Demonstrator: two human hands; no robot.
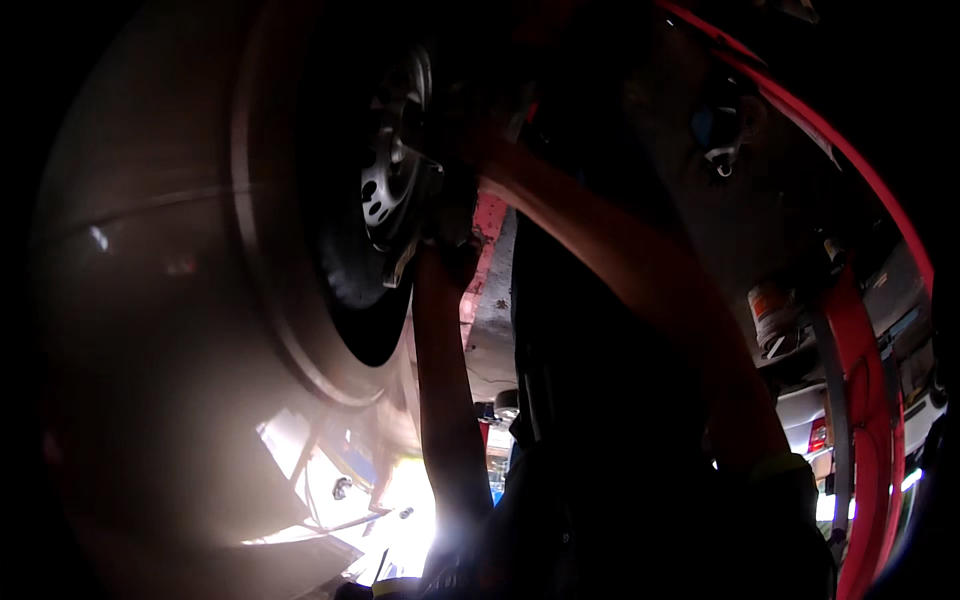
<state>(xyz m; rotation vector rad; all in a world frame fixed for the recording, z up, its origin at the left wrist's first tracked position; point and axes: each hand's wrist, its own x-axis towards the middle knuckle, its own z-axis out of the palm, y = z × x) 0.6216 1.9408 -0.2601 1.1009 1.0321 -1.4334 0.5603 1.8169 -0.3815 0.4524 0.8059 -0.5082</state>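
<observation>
Wheel (395, 190) sits inside the arch edge (241, 170) of the car (140, 270); left hand (452, 250) and right hand (468, 142) are beside it, their grip too dark to tell. Dim light could cause a slip against metal.

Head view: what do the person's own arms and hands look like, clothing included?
The left forearm and right forearm are bare, tapering toward the wrists. A dark sleeve with a thin yellowish edge ends at the right elbow. The left hand and right hand are too shadowed for detail.
</observation>
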